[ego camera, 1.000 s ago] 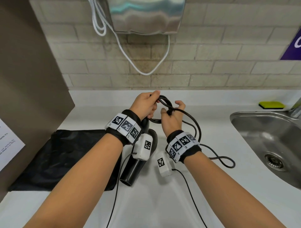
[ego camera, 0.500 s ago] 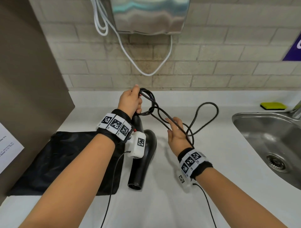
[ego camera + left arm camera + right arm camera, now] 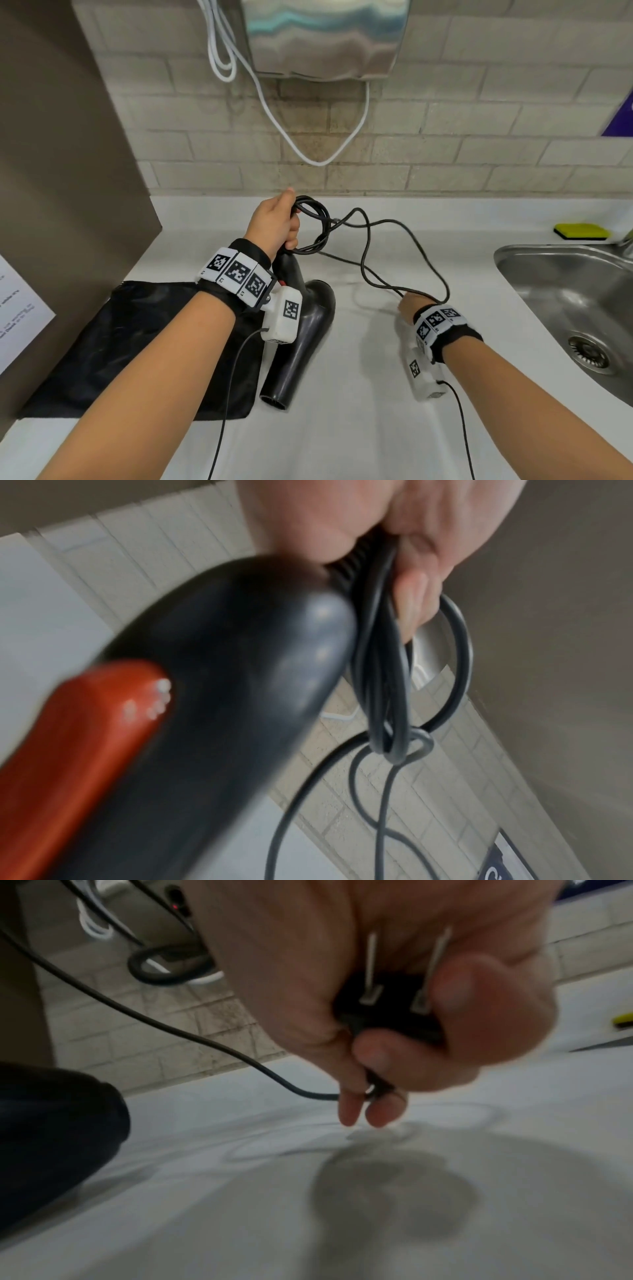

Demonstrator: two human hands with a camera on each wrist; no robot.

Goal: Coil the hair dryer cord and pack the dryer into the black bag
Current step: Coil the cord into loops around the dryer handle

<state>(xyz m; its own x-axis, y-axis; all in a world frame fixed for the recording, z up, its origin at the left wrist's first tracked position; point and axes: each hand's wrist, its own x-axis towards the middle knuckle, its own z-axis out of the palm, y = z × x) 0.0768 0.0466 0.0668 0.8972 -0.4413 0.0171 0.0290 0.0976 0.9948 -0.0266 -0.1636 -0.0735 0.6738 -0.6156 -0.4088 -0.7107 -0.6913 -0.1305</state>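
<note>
Here, left hand (image 3: 275,219) clamps coiled loops of cord (image 3: 370,250) against hair dryer (image 3: 298,329) handle; right hand (image 3: 409,305) pinches plug (image 3: 387,1010), near-right; loose cord spans between; black bag (image 3: 137,342) flat on worktop (image 3: 342,428), leftward.

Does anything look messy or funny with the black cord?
Yes. The cord is only partly coiled at the left hand; the rest sprawls in loose crossing loops to the right hand, which holds the plug.
</note>
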